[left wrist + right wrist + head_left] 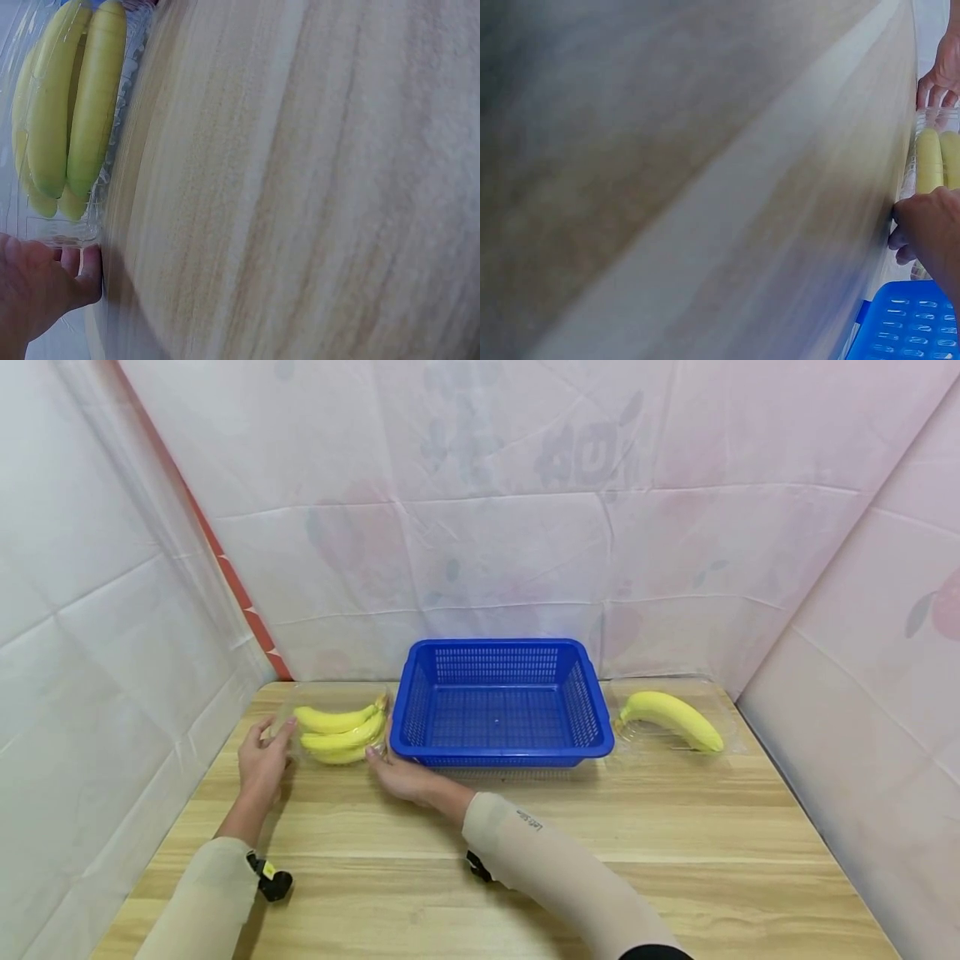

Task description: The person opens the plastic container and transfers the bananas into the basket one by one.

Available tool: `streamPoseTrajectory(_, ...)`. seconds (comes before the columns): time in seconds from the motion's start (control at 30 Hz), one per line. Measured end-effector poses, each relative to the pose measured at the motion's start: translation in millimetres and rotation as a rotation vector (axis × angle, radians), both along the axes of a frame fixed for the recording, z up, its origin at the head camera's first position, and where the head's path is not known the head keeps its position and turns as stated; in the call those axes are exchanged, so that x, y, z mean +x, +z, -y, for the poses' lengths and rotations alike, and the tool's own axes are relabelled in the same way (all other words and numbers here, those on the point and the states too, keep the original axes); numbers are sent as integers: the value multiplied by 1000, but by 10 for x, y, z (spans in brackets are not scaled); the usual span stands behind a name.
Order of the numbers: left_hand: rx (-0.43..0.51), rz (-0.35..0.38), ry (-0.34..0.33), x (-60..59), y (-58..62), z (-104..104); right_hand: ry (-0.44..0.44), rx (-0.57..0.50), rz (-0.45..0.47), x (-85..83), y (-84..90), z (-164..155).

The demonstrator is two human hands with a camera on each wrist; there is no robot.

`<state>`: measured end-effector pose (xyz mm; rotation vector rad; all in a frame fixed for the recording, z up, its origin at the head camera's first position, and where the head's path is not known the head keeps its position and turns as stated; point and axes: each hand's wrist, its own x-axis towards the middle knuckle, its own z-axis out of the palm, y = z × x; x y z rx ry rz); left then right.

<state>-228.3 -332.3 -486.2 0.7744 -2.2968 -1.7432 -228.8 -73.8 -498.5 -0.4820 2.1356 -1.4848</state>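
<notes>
A clear plastic container [341, 695] with several yellow bananas [341, 739] in it lies at the back left of the table. My left hand [262, 762] holds its left end, thumb on top and fingers down at the end wall, as the left wrist view shows. At the opposite end, my right hand [402, 777] grips the container's near right corner, between the bananas and the basket. In the right wrist view the back of that hand [934, 229] covers part of the container, and its fingertips are low by the tabletop.
A blue plastic basket [498, 752] stands at the back middle, right beside my right hand. Farther right, a second clear container [708, 697] holds a single banana [671, 718]. Printed cloth walls [510, 552] enclose the wooden table [675, 835] at the back and sides.
</notes>
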Motion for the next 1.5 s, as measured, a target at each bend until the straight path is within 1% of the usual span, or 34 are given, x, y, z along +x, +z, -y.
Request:
streamPoseTrajectory(0.17,25,-22,10,23,-5,-1,11,13,6,18,4,-26)
streamPoseTrajectory(0.37,20,-4,2,59,-10,-1,5,36,22,28,19,-37)
streamPoseTrajectory(0.77,32,-2,0,117,-6,-14,15,60,30,76,15,-79)
streamPoseTrajectory(0.87,21,1,-7,148,0,-17,29,41,40,87,15,-89)
streamPoseTrajectory(1.03,-10,25,-21,194,8,-16,40,-4,40,103,17,-96)
streamPoseTrajectory(1.27,-12,31,-26,252,-5,-23,33,30,21,152,19,-123)
streamPoseTrajectory(1.5,-20,46,-45,319,5,-41,42,15,41,202,36,-162)
